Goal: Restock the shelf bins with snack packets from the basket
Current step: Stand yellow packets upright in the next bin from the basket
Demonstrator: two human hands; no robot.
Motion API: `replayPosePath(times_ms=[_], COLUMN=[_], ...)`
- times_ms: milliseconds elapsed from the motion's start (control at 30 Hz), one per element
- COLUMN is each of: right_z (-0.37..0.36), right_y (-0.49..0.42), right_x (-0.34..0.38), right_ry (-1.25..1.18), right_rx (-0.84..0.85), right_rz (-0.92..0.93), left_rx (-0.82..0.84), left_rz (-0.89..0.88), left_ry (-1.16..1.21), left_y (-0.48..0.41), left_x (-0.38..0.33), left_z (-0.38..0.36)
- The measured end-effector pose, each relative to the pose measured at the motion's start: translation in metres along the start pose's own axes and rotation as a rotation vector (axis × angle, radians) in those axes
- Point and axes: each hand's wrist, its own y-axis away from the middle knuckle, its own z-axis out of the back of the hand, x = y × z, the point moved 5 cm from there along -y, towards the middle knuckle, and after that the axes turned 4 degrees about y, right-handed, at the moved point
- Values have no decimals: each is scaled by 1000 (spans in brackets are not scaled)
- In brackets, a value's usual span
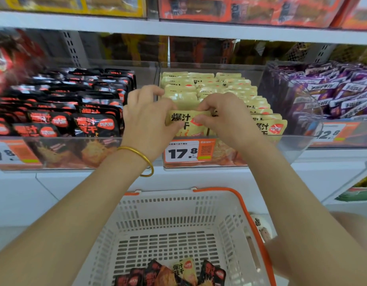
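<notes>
Both hands are at the front of the middle clear shelf bin (291, 145), which is full of rows of yellow snack packets. My left hand (146, 118) and my right hand (223, 116) together pinch one yellow packet (183, 120) at the bin's front row, thumbs on its face and fingers curled behind. Below, a white plastic basket (174, 211) with an orange handle holds several packets at its near end, mostly black ones (212, 273) and one yellow packet (184, 269).
A bin of black packets (75, 112) stands to the left and a bin of purple packets (343, 93) to the right. A price tag reading 17.8 (182, 152) hangs on the middle bin's front. Another shelf of boxed snacks (240, 11) runs above.
</notes>
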Motion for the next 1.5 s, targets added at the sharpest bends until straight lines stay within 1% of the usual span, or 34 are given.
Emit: replayPosePath(times_ms=[100,133,200,267,333,400,433,467,500,533,567,633,667,700,767,833,867,933,967,1033,1100,1167,1233,1267,1333,1400,1467,1500], right_z=[-4,-7,-13,-16,-8,6,12,11,5,-11,-39,-115,-153,-185,-234,-265,-278,-299,-308,-324,-341,-357,-366,-367,-364,-361,-354,-345], right_y=[-1,-1,5,10,17,36,51,68,84,96,101,116,129,147,198,256,277,297,297,290,288,292,297,296,286,273,259,247], right_x=[-1,-1,4,8,14,17,19,20,20,17,8,-24,-46,-67,-106,-135,-145,-154,-153,-141,-124,-117,-120,-121,-123,-120,-113,-110], right_ry=[4,33,183,303,352,335,257,154,63,11,-1,46,72,94,156,209,243,295,288,250,232,292,343,360,384,331,229,187], right_rx=[19,23,27,-24,-153,-408,-516,-564,-552,-460,-264,275,506,679,949,1150,1214,1235,1199,1138,1166,1226,1261,1253,1185,1177,1236,1236], right_rz=[-13,3,56,105,174,235,244,234,203,142,59,-124,-197,-252,-345,-450,-469,-444,-411,-282,-148,-64,-71,-94,-151,-216,-256,-262], left_rx=[-72,-70,-22,11,-23,-132,-187,-215,-195,-125,-7,329,503,641,788,857,880,926,940,956,972,982,987,985,988,993,1000,1005], left_rz=[-64,-77,-82,-84,-112,-143,-147,-153,-166,-173,-162,-90,-26,43,105,90,81,96,108,138,182,216,223,222,230,260,286,301], left_ry=[20,-4,-62,-91,-104,-89,-47,9,55,80,90,86,89,100,103,75,65,50,44,36,36,27,19,18,14,23,28,40], left_y=[2,3,7,8,11,26,39,57,78,98,117,152,167,180,199,210,214,219,219,219,220,221,224,225,225,225,224,223], left_x=[2,4,7,7,2,0,1,3,5,10,17,37,46,54,63,65,65,69,73,80,87,92,96,98,101,103,103,102], left_z=[3,1,-5,-8,-5,3,7,8,3,-6,-21,-62,-81,-97,-119,-133,-138,-145,-148,-154,-158,-157,-154,-152,-149,-149,-152,-154])
